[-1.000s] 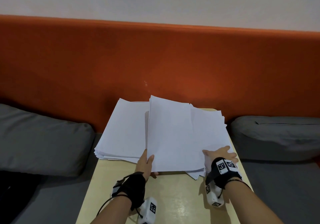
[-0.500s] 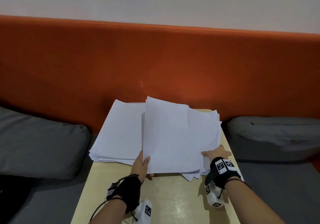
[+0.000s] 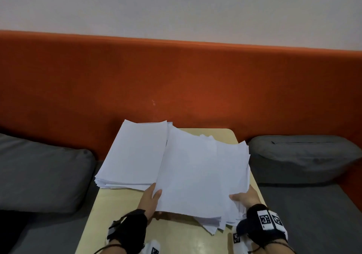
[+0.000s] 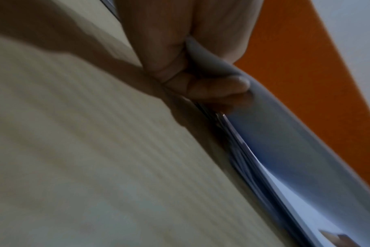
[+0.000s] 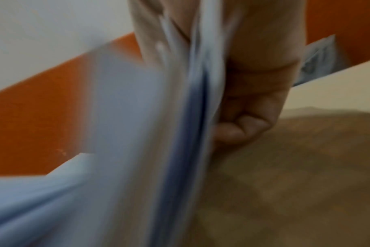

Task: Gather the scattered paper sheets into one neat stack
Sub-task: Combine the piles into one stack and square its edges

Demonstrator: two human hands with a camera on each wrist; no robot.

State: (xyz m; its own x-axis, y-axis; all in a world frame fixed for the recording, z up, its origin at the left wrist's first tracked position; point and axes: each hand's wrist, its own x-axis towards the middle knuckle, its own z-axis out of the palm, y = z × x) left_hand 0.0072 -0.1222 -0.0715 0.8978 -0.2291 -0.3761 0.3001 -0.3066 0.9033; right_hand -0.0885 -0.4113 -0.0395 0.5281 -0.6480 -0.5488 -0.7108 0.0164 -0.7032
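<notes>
Nearest me, my left hand (image 3: 151, 197) and right hand (image 3: 244, 196) each grip the loose sheets (image 3: 199, 175), now lifted and pulled nearer than a second ago; farther left, the settled pile (image 3: 135, 155) on the table (image 3: 188, 240) awaits merging.

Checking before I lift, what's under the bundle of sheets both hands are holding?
Under the bundle the pale tabletop shows, and its left edge overlaps the left stack. Anything further beneath is covered.

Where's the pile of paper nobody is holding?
In the head view, the unheld pile lies at the table's far left, partly under the bundle both hands grip.
</notes>
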